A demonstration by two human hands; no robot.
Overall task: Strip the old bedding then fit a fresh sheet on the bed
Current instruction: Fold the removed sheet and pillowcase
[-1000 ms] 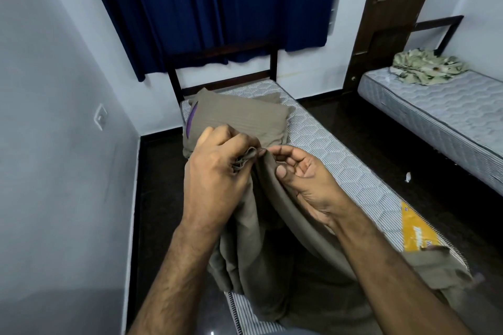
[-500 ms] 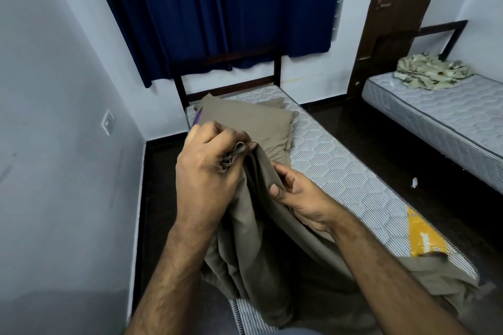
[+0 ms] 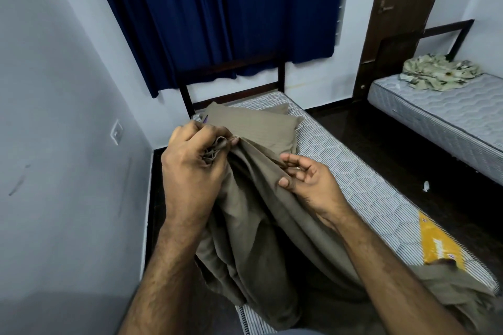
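A khaki-brown sheet (image 3: 253, 215) hangs bunched in front of me over the near end of the bare striped mattress (image 3: 351, 171). My left hand (image 3: 193, 160) grips a gathered wad of the sheet's edge at chest height. My right hand (image 3: 307, 182) sits lower and to the right, thumb and curled fingers pinching a fold of the same sheet. A pillow (image 3: 255, 125) in a matching brown case lies at the head of the bed. More of the sheet trails off the bed's near right corner.
A dark headboard (image 3: 231, 73) and blue curtain (image 3: 226, 13) stand behind the bed. The wall is close on the left. A second bed (image 3: 449, 119) at right carries a crumpled patterned cloth (image 3: 438, 76). Dark floor runs between the beds. A yellow label (image 3: 435, 245) marks the mattress.
My right hand slid down the sheet's edge away from my left hand, then shifted its pinch. The left hand kept its grip on the bunched edge.
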